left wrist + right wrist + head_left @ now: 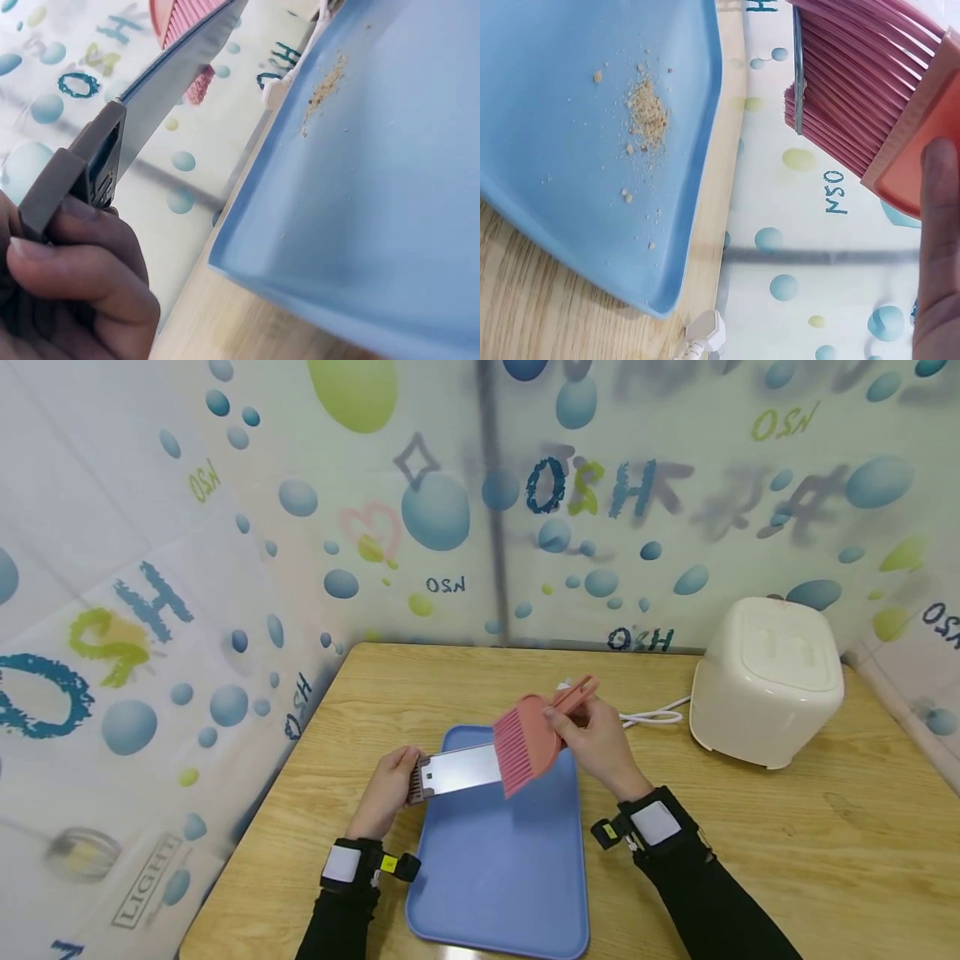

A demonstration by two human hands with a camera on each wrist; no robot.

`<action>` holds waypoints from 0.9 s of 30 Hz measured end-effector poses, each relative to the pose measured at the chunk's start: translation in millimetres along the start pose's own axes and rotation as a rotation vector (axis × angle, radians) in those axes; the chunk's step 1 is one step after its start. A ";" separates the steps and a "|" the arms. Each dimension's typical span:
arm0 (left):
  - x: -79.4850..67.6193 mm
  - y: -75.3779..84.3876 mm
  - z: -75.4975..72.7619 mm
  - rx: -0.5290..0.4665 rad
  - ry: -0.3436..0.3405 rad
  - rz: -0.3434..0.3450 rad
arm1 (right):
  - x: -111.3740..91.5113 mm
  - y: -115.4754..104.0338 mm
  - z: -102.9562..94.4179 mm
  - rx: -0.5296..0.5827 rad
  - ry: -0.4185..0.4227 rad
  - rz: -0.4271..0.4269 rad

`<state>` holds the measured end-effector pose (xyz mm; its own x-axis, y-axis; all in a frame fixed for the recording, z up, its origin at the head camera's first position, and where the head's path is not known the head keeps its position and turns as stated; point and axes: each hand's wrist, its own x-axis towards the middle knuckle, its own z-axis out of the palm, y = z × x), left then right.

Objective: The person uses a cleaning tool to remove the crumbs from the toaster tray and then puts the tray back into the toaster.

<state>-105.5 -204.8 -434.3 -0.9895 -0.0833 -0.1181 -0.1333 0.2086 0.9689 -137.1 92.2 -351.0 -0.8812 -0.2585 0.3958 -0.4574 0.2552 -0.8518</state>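
Note:
My left hand [384, 789] grips the grey end of a flat metal crumb tray [459, 770], which is raised over the blue tray [498, 877]. In my right hand [603, 743] is a pink silicone brush [534, 737], pinched at its handle. The brush's bristles [855, 82] lie against the far end of the crumb tray, some of them reaching past its edge in the right wrist view. Beneath, a small heap of tan crumbs [648, 114] lies on the blue tray, with loose bits scattered around it.
A white toaster [765, 685] stands at the back right of the wooden table [750, 860]. Its white cord [654, 717] lies coiled to the left of it, and the plug [706, 330] rests close to the blue tray's far corner. Printed curtains [420, 610] hang behind and to the left.

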 end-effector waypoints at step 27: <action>0.8 -1.6 -1.9 -0.023 -0.013 0.001 | -2.3 5.7 -23.6 -0.001 0.092 0.033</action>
<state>-105.9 -207.1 -435.5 -0.9903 -0.0707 -0.1194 -0.1307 0.1861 0.9738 -140.4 116.2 -348.6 -0.9031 -0.1629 0.3974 -0.4279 0.2628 -0.8648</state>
